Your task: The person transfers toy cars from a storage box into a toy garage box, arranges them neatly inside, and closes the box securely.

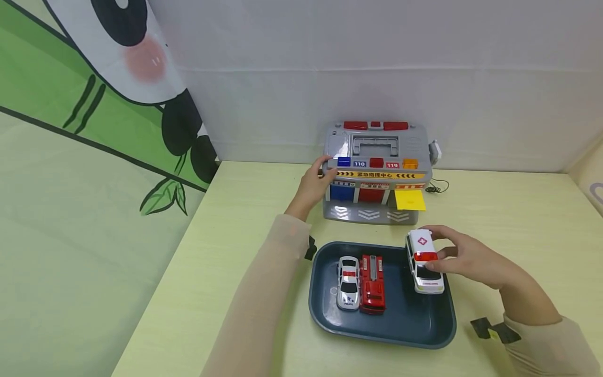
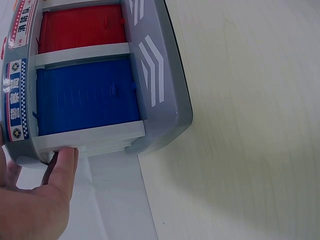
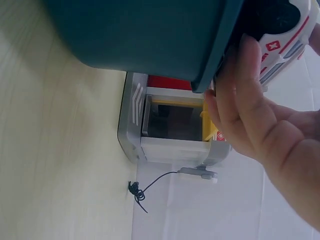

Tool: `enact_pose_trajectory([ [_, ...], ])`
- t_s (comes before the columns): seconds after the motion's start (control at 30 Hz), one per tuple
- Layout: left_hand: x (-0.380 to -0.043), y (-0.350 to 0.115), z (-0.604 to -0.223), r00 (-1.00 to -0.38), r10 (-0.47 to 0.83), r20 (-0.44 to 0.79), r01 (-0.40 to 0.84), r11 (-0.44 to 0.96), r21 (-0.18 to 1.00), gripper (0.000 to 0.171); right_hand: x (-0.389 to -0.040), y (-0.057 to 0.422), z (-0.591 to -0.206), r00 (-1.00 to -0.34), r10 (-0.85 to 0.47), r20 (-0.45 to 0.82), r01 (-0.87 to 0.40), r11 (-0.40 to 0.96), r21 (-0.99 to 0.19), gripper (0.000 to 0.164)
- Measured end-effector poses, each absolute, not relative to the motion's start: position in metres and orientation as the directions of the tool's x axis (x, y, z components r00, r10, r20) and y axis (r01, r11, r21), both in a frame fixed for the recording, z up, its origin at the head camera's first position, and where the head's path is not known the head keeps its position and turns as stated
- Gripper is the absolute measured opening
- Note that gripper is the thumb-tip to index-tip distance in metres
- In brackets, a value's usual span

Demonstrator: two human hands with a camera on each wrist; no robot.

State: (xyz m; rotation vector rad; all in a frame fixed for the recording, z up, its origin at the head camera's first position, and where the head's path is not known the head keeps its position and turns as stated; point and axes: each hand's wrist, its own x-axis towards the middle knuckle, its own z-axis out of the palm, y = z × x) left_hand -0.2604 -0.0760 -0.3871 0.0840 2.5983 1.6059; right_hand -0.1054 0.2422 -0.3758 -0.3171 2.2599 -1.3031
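Note:
A white toy ambulance (image 1: 425,264) with a red light bar is held by my right hand (image 1: 471,259), thumb on one side and fingers at the other, over the right end of a dark blue tray (image 1: 405,327). The right wrist view shows the fingers against the ambulance (image 3: 285,47) beside the tray wall. My left hand (image 1: 312,186) holds the left edge of a grey toy emergency station (image 1: 377,146). In the left wrist view its fingers touch the station's side by the blue door (image 2: 90,97). The station's yellow door (image 1: 410,200) is raised; the red door (image 1: 371,195) is down.
Inside the tray, a white toy police car (image 1: 348,283) lies next to a red toy fire truck (image 1: 372,285). A dark cord (image 1: 438,187) lies bundled at the station's right. Behind the table (image 1: 513,209) hangs a pale cloth (image 1: 264,104), with a green printed cloth at left.

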Motion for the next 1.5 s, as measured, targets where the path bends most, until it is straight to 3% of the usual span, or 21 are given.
enact_pose_trajectory([
  [1.07,-0.260,-0.077,-0.386,-0.995,0.095,-0.034,0.013,0.452,0.892,0.049,-0.120,0.260,-0.386,-0.899,-0.375,-0.224,0.004,0.507,-0.862,0.068],
  [1.5,-0.261,-0.076,-0.388,-0.995,0.094,-0.030,0.016,0.454,0.891,0.048,-0.128,0.263,-0.391,-0.899,-0.362,-0.246,0.052,0.469,-0.882,0.069],
])
